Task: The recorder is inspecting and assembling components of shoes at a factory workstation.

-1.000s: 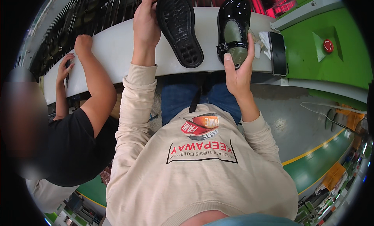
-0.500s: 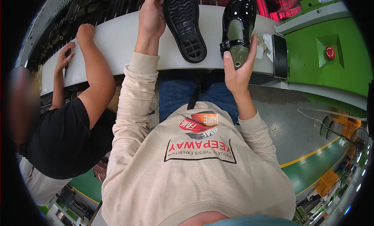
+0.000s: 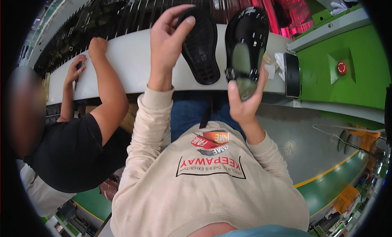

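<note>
- Left hand (image 3: 165, 37) raised over the pale ledge (image 3: 122, 61), thumb and fingertips pinching the far rim of the sole-up shoe (image 3: 201, 45) at about 3 o'clock from the palm; a light pinch on the edge, not a full wrap.
- Sole-up shoe lying tread upward on the ledge, long axis running roughly 12 to 6 o'clock, near end tipped a little toward 5 o'clock.
- Right hand (image 3: 245, 102) cupped under the near end of the glossy black shoe (image 3: 247, 41), thumb up along its left side, fingers up along its right; grasping, heel end seated in the palm.
- Glossy black shoe upright, opening and strap facing the camera, long axis also 12 to 6 o'clock, far end pointing to 12 over the red-lit rollers (image 3: 261, 4).
- Two shoes side by side, nearly parallel, just beside each other with a thin gap; glossy one at 3 o'clock of the sole-up one.
- Each hand nearest its own shoe: left at the far end of its shoe, right at the near end of the other.
- Black flat device (image 3: 292, 75) on the ledge at 3 o'clock of the glossy shoe, near but apart.
- Co-worker's hands (image 3: 87, 57) resting on the ledge at 9 o'clock, well apart from both shoes.
</note>
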The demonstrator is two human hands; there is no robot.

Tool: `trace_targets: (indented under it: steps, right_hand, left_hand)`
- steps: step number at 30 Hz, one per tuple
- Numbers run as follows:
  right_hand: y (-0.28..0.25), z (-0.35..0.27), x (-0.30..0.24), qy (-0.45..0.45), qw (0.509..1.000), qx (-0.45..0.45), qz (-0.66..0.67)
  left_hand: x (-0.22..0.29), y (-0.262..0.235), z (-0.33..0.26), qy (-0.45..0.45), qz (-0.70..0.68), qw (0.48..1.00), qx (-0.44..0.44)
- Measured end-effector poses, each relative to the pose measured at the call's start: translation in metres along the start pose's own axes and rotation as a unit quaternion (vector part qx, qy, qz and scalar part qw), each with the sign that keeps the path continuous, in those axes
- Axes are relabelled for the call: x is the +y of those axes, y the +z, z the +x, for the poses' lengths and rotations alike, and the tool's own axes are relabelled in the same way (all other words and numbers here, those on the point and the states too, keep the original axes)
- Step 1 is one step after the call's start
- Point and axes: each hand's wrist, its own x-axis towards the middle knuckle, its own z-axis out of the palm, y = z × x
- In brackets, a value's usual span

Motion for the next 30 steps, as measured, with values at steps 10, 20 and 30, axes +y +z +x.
trace_targets:
  steps: [10,20,30]
  right_hand:
    - [0.013,-0.040,-0.024,-0.033,0.994,-0.078,0.071]
    - [0.018,-0.039,-0.028,-0.029,0.992,-0.093,0.078]
    - [0.017,-0.035,-0.030,-0.031,0.991,-0.106,0.070]
  left_hand:
    - [0.034,0.022,-0.044,0.101,0.011,0.993,-0.060]
    - [0.032,0.026,-0.044,0.116,0.043,0.992,-0.040]
    - [0.061,0.049,-0.052,-0.017,0.038,0.998,0.054]
